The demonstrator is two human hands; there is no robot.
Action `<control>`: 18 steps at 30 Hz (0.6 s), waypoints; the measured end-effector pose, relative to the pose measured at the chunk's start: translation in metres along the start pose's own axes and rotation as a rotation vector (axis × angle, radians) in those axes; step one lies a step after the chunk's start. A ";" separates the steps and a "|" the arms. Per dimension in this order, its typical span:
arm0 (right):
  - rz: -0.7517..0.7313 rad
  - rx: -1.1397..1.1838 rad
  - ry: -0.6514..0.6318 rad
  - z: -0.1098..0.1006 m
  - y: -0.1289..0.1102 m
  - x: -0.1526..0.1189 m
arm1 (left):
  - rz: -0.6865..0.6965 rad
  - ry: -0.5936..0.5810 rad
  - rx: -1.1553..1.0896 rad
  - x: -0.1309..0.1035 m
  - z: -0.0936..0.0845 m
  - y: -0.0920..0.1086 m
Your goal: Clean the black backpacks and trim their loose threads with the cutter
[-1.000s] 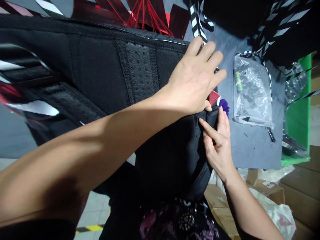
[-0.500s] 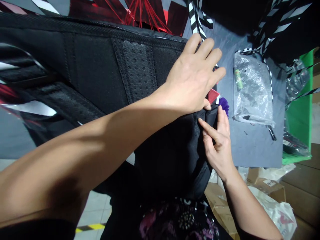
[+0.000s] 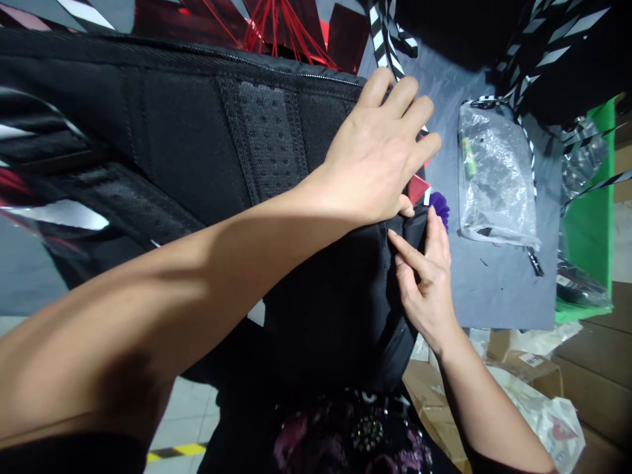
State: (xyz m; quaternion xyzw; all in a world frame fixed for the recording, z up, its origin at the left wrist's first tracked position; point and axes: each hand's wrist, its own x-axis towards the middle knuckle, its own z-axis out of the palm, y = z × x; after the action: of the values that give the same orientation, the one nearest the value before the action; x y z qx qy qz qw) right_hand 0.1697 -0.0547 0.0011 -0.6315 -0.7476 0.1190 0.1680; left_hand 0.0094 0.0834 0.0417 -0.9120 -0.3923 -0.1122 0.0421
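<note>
A black backpack [image 3: 187, 131] with mesh-padded straps and a zipper along its upper edge lies across the table and my lap. My left hand [image 3: 378, 148] rests over the bag's right end, fingers curled round its edge and thumb tip on the dark fabric. Just below, my right hand [image 3: 427, 280] pinches the fabric at the same end between its fingers and thumb. Between the hands a red tag [image 3: 418, 189] with a white edge shows, and a purple fluffy thing [image 3: 439, 210] sticks out beside my right fingertips.
On the grey table [image 3: 498, 296] lies a clear plastic pouch [image 3: 498, 174] with a green label. A green bin [image 3: 590, 250] holding plastic-wrapped items stands at the right. Cardboard boxes [image 3: 530, 372] are below it. Red strings [image 3: 281, 29] and striped straps lie at the back.
The whole view has shifted slightly, so things appear a little further left. Both hands keep nearly the same place on the backpack.
</note>
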 end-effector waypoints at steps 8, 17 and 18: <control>0.010 -0.030 0.001 0.001 -0.003 0.001 | -0.001 0.011 0.014 0.001 0.003 0.001; 0.003 -0.027 0.013 0.003 -0.001 0.000 | -0.003 0.027 0.013 0.000 0.004 0.001; 0.005 -0.025 0.013 0.004 -0.001 0.000 | -0.003 0.032 0.017 0.000 0.005 0.001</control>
State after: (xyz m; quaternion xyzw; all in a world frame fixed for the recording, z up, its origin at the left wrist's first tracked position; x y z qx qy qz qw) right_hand 0.1676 -0.0549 -0.0018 -0.6360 -0.7464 0.1059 0.1646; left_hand 0.0108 0.0832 0.0371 -0.9091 -0.3938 -0.1234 0.0561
